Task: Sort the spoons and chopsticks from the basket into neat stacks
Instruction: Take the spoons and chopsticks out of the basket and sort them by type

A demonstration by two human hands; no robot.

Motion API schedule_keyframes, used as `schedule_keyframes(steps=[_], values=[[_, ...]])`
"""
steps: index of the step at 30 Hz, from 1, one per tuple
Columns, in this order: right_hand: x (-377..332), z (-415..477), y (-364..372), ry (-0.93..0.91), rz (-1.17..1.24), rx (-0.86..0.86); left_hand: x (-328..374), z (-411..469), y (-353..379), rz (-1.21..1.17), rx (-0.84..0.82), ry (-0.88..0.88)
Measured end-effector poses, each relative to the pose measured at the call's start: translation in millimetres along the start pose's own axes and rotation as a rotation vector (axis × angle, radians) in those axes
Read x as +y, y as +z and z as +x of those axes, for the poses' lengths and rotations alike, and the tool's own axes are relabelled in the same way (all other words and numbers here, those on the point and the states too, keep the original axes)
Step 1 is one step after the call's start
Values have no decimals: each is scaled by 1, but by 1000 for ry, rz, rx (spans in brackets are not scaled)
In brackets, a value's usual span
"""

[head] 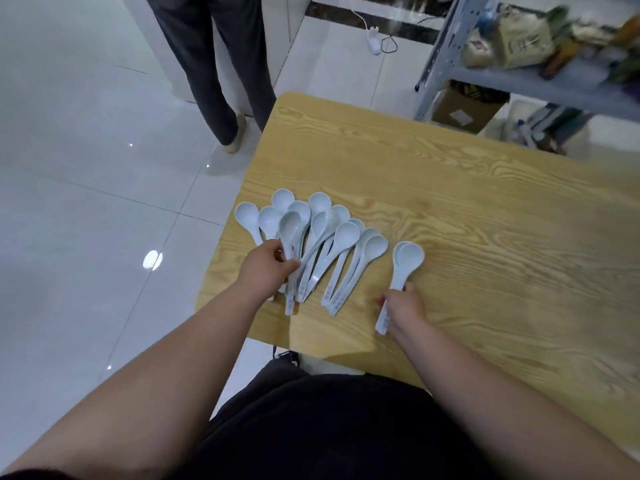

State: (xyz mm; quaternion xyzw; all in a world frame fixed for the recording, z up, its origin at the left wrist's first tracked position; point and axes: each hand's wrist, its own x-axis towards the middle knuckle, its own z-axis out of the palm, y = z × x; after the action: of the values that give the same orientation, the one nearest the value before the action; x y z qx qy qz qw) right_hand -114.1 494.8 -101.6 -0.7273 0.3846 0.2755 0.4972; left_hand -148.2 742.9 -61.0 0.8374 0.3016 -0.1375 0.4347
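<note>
While the loose spoons (329, 237) lie fanned out near the left edge of the counter (450, 202), the stacking step is judged to be in hand, with little of it done. By the left hand (268, 268), whose fingers are curled round its handle, one spoon (290, 225) is gripped at the fan's left side. A nested stack (407, 259) of what appear to be two spoons is set just beside the fan, and its handles are pinched by the right hand (403, 308). All long axes are run from near edge to far edge, bowls far, handles near, leaning slightly rightward. For the next move, the gripped spoon would need to be carried across and aligned bowl over bowl. No basket or chopsticks are seen.
</note>
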Motion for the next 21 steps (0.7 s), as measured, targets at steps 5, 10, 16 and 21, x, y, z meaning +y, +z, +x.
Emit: schedule_keyframes(steps=[5, 10, 16, 21], values=[[-13, -15, 22, -115, -219, 66, 17, 31, 4, 141, -143, 130], [-21, -17, 30, -202, -385, 75, 19, 42, 12, 204, -183, 154], [-8, -19, 23, -339, -488, 90, 2, 28, 19, 397, -122, 540], [-13, -26, 14, -345, -561, -62, 5, 17, 27, 660, -285, 623]])
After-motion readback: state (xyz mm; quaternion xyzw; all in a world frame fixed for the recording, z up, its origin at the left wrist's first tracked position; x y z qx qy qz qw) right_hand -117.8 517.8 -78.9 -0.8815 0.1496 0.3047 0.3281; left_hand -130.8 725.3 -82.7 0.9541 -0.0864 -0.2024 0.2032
